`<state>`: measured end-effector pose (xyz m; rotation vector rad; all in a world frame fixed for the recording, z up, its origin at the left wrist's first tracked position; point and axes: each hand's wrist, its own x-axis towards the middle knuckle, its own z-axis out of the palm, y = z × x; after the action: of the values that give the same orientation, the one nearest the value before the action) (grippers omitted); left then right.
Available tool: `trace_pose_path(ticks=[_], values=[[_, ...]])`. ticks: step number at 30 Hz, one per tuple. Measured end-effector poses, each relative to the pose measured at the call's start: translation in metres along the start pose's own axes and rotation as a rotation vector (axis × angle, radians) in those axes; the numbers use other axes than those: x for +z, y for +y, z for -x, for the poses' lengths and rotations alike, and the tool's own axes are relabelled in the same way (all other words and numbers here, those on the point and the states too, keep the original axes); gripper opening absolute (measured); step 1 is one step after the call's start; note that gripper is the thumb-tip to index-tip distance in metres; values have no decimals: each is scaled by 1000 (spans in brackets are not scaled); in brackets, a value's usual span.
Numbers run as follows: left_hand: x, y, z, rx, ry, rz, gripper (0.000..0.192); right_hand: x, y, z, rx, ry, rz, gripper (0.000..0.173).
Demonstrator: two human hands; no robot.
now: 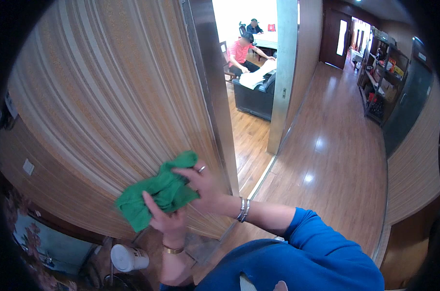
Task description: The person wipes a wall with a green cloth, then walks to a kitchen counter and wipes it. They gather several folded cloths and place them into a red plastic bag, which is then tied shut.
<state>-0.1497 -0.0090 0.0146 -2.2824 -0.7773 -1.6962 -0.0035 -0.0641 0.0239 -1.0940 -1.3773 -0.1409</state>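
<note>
Both of my hands hold a crumpled green cloth (158, 189) in front of a wall with striped wallpaper (132, 91). My left hand (169, 220) grips the cloth's lower part, its thumb lying over the fabric. Higher up and to the right, my right hand (203, 182) has hold of the other end; it wears a ring and is slightly blurred. Whether the cloth touches the wallpaper cannot be made out. Right of the cloth runs the metal frame (220, 109) of a doorway.
A white lidded bucket (129, 257) stands on the floor at lower left. Through the doorway, a person in a striped shirt (240, 54) sits by a black sofa (254, 102), another person (254, 27) behind. Loaded shelves (381, 76) line the wood-floored corridor (332, 145). A light switch (28, 166) is at left.
</note>
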Motion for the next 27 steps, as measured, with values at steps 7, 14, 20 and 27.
trace_pose_path(ticks=[7,14,20,27], values=[[59,43,-9,166,-132,212,68,-80,34,-27,-26,229,343,78],[115,76,-8,266,-420,342,67,-99,86,-22,252,189,224,82],[119,72,-45,214,-377,602,90,-98,77,-78,38,189,-57,82],[127,83,-50,62,-260,734,86,-99,83,-111,-44,128,-96,91]])
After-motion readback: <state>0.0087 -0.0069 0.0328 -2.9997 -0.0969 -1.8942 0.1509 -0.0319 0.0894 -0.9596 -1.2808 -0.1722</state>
